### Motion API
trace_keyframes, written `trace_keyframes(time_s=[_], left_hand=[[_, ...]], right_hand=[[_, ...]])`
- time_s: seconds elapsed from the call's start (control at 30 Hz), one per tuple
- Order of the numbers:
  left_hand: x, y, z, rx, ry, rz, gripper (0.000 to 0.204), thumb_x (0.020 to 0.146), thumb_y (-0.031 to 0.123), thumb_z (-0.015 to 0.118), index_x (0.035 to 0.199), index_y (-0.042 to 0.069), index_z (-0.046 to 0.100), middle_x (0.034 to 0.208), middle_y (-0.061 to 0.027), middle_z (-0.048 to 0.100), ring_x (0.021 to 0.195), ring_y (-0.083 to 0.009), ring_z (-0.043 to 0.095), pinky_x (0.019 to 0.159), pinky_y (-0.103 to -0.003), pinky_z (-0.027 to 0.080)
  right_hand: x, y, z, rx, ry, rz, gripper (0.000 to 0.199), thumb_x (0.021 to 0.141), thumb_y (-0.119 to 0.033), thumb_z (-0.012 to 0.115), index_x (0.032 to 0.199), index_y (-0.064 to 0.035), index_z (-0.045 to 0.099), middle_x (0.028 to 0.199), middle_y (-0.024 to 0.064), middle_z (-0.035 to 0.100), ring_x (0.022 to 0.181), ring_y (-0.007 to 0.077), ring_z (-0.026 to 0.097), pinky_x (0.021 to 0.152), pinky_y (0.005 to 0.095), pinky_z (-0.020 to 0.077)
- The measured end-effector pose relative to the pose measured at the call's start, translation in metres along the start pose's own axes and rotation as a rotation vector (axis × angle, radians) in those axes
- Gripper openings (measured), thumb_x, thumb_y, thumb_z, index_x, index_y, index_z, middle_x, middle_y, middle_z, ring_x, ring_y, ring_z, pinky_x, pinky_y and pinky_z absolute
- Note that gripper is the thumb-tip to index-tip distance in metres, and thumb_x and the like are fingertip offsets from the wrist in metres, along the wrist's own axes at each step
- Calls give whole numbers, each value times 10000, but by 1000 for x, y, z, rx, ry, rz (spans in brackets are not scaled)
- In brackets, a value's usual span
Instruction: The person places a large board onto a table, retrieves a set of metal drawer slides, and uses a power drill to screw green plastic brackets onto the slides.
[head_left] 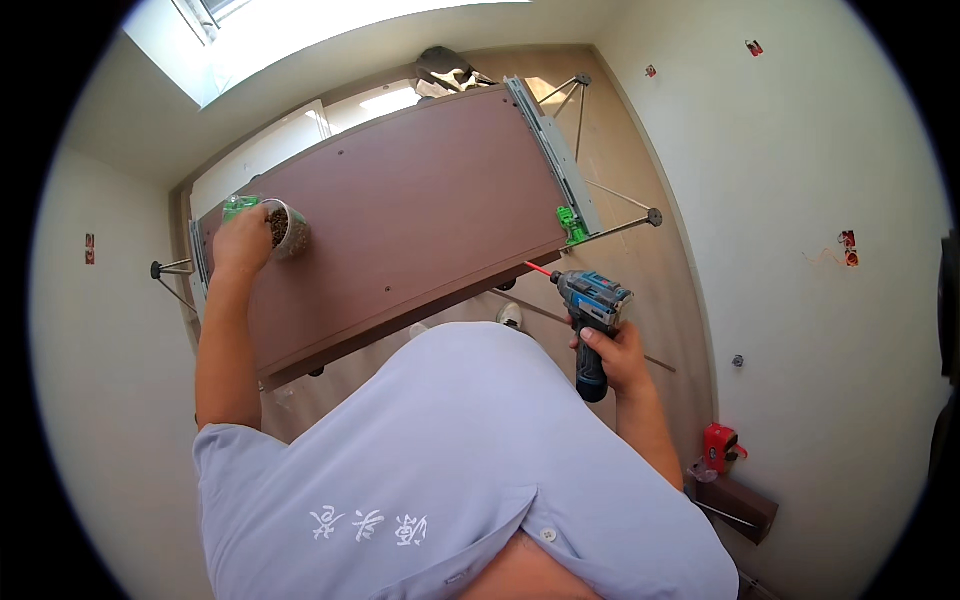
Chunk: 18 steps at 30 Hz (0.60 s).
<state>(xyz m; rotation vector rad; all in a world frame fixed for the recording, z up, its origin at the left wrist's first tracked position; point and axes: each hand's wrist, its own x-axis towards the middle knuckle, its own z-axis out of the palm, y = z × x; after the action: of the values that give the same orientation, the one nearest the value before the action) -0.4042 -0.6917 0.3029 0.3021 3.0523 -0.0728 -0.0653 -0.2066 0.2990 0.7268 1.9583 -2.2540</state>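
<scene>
A long brown wooden panel (420, 210) lies across metal trestle legs. My left hand (243, 240) reaches into a small white cup of dark screws (287, 230) standing at the panel's left end, fingers on its rim. My right hand (617, 357) grips a blue and grey cordless driver (592, 310) with a red-tipped bit, held off the panel's near right corner and pointing toward it. A metal drawer slide (556, 150) runs along the panel's right end, with a green clamp (570, 224) at its near end. A second green clamp (240, 205) sits behind the cup.
My light blue shirt fills the lower middle of the view. A red tool (719, 446) rests on a brown box (738, 505) by the right wall. Trestle legs (615, 228) stick out at both panel ends. A skylight (210, 30) is overhead at top left.
</scene>
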Motion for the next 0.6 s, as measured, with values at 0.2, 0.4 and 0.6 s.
trace_keyframes(time_s=[0.2, 0.4, 0.6], left_hand=[[-80, 128, 7, -881, 38, 338, 121, 878, 49, 784, 990, 27, 746, 919, -89, 693, 772, -231, 678, 714, -330, 540], [-107, 260, 12, -1070, -129, 491, 97, 874, 36, 795, 964, 39, 758, 910, -65, 683, 759, -188, 669, 678, -323, 534], [-110, 316, 2, -1023, -92, 509, 72, 880, 51, 796, 943, 65, 766, 919, -52, 690, 742, -199, 671, 669, -330, 534]], right_hand=[[-1, -21, -28, 82, -184, 10, 502, 936, -83, 732, 1405, 45, 607, 1253, 185, 730, 1006, 228, 724, 868, 375, 611], [17, -59, -66, 48, -412, 17, 421, 934, -39, 768, 1335, 21, 657, 1181, 110, 742, 968, 181, 720, 876, 351, 594], [43, -67, -118, -31, -537, -7, 410, 928, -17, 784, 1316, 2, 653, 1111, 70, 730, 970, 164, 714, 881, 347, 589]])
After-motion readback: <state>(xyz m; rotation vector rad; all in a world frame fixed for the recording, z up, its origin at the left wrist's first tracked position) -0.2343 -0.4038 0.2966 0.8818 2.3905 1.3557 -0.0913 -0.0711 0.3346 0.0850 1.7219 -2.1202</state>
